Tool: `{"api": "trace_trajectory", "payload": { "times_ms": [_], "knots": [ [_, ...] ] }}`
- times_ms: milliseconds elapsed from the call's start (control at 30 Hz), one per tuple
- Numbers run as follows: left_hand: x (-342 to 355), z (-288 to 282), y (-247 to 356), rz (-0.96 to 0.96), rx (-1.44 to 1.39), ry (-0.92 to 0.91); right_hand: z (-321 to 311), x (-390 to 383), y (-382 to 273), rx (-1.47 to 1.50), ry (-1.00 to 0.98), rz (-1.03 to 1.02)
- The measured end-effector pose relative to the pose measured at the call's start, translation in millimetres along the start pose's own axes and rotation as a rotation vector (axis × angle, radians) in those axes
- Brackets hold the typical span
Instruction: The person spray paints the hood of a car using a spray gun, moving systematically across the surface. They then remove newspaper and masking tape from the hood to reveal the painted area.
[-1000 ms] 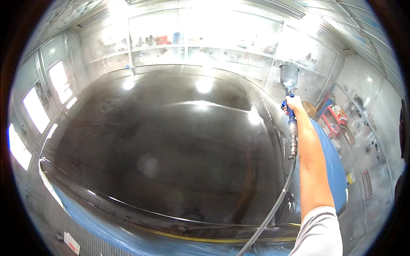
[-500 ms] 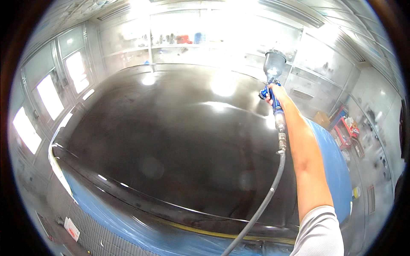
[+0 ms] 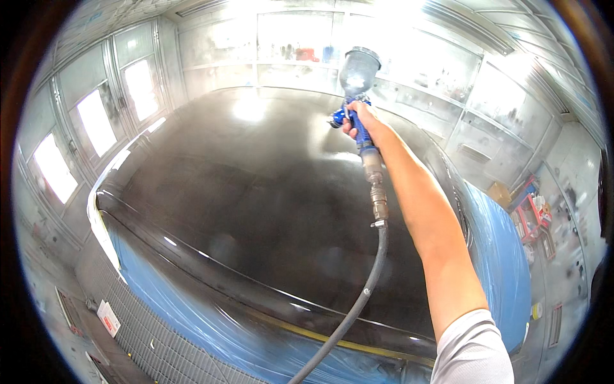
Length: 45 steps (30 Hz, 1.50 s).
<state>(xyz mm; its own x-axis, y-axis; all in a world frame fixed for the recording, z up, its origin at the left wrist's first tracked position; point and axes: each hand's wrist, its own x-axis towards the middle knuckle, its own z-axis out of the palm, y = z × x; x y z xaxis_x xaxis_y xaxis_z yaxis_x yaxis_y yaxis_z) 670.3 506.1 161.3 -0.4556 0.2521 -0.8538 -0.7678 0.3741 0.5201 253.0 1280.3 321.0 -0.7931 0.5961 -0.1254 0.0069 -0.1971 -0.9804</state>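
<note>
Spray gun [image 3: 362,137], one, sits in the right hand's grip [image 3: 366,116], which is curled around it, over the far side of one black panel [image 3: 256,192]; its long axis runs near to far, from one hose [image 3: 375,259] to one grey cup [image 3: 360,70], nozzle [image 3: 336,120] leftward. The left hand is out of view.

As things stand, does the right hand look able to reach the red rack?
Probably not: the right hand is wrapped around the spray gun, and the red rack stands farther off, beyond the blue sheeting.
</note>
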Motion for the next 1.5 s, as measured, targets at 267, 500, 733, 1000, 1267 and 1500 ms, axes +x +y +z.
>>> {"api": "trace_trajectory", "payload": {
  "times_ms": [267, 500, 733, 1000, 1267, 1500],
  "knots": [
    [-12, 11, 38, 0.022, 0.012, 0.013, -21, -23, 9, -0.119, 0.027, 0.015],
    [12, -15, -14, -0.001, 0.046, -0.107, -124, -59, 1, -0.186, 0.225, 0.04],
    [30, -15, -3, 0.09, 0.158, -0.207, -216, -105, 4, -0.193, 0.35, 0.001],
    [31, -3, 26, 0.054, 0.212, -0.272, -300, -153, 12, -0.201, 0.564, -0.016],
    [31, 2, 34, 0.049, -0.008, -0.357, -356, -182, 15, -0.285, 0.767, 0.04],
    [41, -20, -10, 0.06, -0.02, -0.272, -329, -191, 12, -0.216, 0.636, 0.104]
  ]
}}
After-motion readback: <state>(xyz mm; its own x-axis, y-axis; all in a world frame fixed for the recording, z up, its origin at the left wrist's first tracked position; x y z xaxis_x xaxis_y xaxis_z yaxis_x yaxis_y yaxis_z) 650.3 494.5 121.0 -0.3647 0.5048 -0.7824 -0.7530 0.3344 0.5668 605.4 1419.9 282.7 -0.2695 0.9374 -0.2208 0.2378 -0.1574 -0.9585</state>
